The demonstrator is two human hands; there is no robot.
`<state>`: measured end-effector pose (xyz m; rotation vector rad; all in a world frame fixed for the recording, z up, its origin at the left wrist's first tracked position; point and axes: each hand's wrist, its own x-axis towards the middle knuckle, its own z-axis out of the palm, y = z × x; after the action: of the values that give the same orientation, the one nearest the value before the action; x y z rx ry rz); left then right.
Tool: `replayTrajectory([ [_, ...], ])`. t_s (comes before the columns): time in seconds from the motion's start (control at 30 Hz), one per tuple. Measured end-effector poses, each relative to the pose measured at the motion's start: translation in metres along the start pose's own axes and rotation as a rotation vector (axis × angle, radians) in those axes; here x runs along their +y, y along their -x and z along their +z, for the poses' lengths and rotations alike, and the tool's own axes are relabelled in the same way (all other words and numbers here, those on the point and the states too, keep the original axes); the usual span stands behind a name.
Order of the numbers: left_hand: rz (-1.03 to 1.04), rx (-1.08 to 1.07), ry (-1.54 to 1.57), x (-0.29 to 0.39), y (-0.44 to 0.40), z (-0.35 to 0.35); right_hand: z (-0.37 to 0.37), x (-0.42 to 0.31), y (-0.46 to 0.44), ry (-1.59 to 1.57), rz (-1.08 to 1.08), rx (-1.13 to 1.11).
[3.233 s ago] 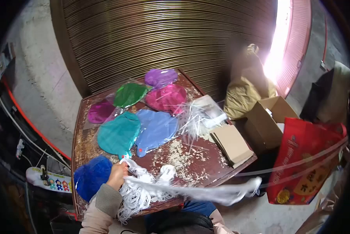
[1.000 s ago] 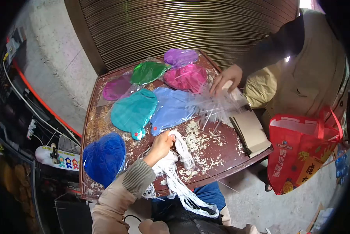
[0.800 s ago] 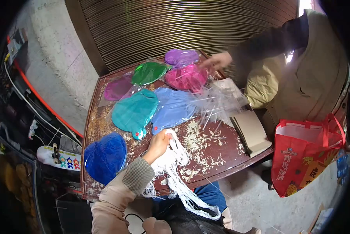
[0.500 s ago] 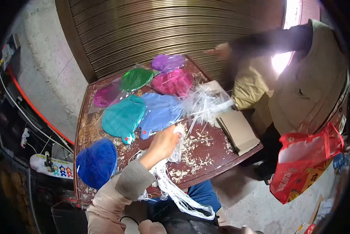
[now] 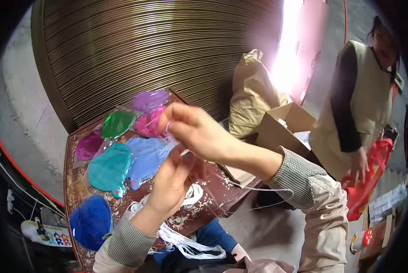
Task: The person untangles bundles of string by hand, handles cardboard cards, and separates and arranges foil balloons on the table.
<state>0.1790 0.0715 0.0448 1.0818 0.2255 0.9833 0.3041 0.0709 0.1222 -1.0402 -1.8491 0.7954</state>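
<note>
Both hands are raised close together over the table. My left hand [image 5: 170, 182] is closed with its thumb and fingers pinched on white string. Just above it, my right hand [image 5: 197, 129] is closed too, pinching a strand of the string. A bundle of white string [image 5: 185, 241] hangs over the table's front edge below them. Beyond my hands lie wrapped bags in light blue [image 5: 145, 159], teal [image 5: 108, 169], green [image 5: 117, 124], pink [image 5: 145, 123] and purple [image 5: 150, 100]. A dark blue one [image 5: 91, 222] sits at the front left.
A person [image 5: 358, 100] stands at the right, one hand by a red bag [image 5: 374, 168]. An open cardboard box [image 5: 285, 129] and a tan sack [image 5: 254, 95] stand beyond the table [image 5: 70, 182]. Flat brown card [image 5: 238, 175] lies partly behind my right forearm.
My right hand has come into view and met my left hand, which has risen from the table. The other person has moved back to the right. The view has swung right.
</note>
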Motion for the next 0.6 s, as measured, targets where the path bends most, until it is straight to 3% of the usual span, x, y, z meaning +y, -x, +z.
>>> replayTrajectory([
  [0.13,-0.234,-0.446,0.328,-0.011,-0.013,-0.033,-0.019,0.025,-0.002,-0.308,0.036,0.074],
  [0.17,-0.249,-0.451,0.331,-0.015,-0.014,-0.034,-0.022,0.032,0.002,-0.312,0.044,0.087],
  [0.3,-0.151,-0.027,-0.19,-0.011,-0.031,-0.017,-0.04,0.052,0.017,-0.36,-0.122,0.251],
  [0.37,-0.111,-0.055,-0.644,-0.015,-0.057,-0.02,-0.072,0.052,0.024,-0.228,-0.03,0.282],
  [0.4,-0.114,-0.085,-0.641,-0.011,-0.075,-0.02,-0.096,0.058,0.023,-0.216,-0.027,0.309],
  [0.43,-0.12,-0.105,-0.878,-0.006,-0.095,-0.019,-0.127,0.068,0.02,0.304,-0.039,0.354],
  [0.47,-0.11,-0.129,-1.113,-0.008,-0.111,-0.01,-0.152,0.071,0.028,0.586,-0.031,0.38],
  [0.5,-0.091,-0.177,-1.1,-0.014,-0.12,0.007,-0.178,0.075,0.035,0.867,-0.016,0.414],
  [0.6,-0.063,-0.081,-0.774,-0.016,-0.146,0.062,-0.244,0.054,0.06,0.667,0.197,0.407],
])
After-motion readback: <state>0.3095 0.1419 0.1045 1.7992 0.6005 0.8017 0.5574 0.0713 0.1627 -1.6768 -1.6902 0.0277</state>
